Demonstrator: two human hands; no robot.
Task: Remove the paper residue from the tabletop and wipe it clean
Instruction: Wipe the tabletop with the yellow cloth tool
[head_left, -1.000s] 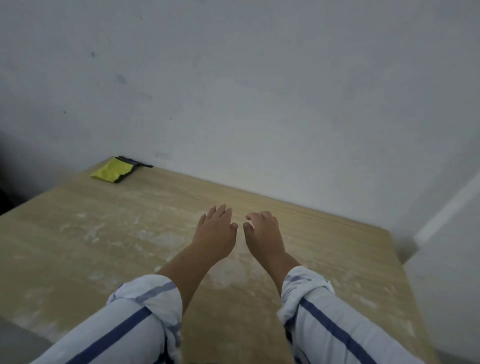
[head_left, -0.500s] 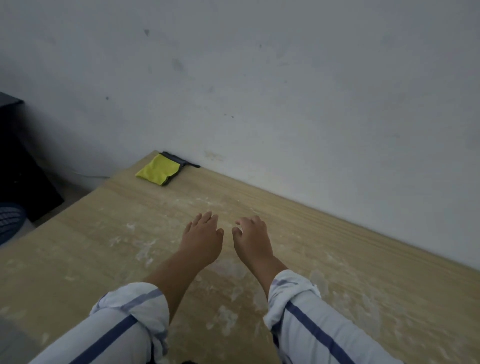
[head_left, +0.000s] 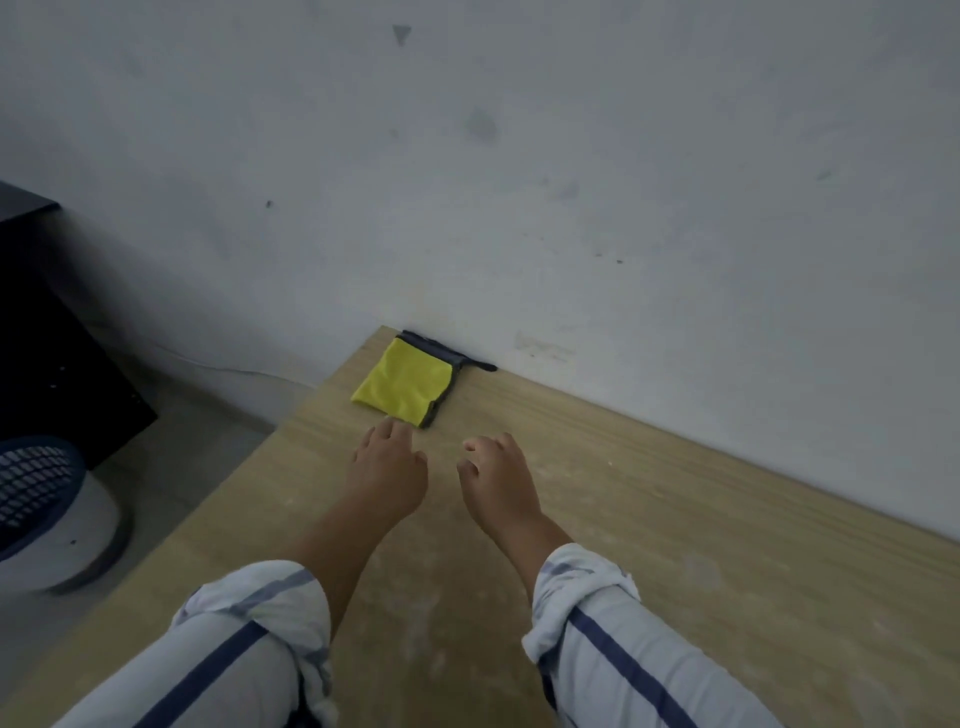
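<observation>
Both hands are stretching forward over the desk and holding nothing: the left hand (head_left: 387, 467) is reaching out with relaxed, nearly straight fingers, and the right hand (head_left: 498, 480) is hanging beside it with fingers loosely curled. The pale wall (head_left: 519, 156) is filling the upper view, and the wooden desk (head_left: 727, 519) is butting against it. A dark cabinet (head_left: 36, 322) is standing on the floor at the left, with a blue mesh basket (head_left: 31, 488) sitting in front of it. Striped sleeves (head_left: 249, 623) are sitting rolled up on the forearms. A folded yellow cloth (head_left: 402, 384) is lying at the desk's far left corner; the left fingertips are arriving at its near edge, contact unclear. Faint whitish paper residue (head_left: 431, 660) is smearing the desk between the arms.
</observation>
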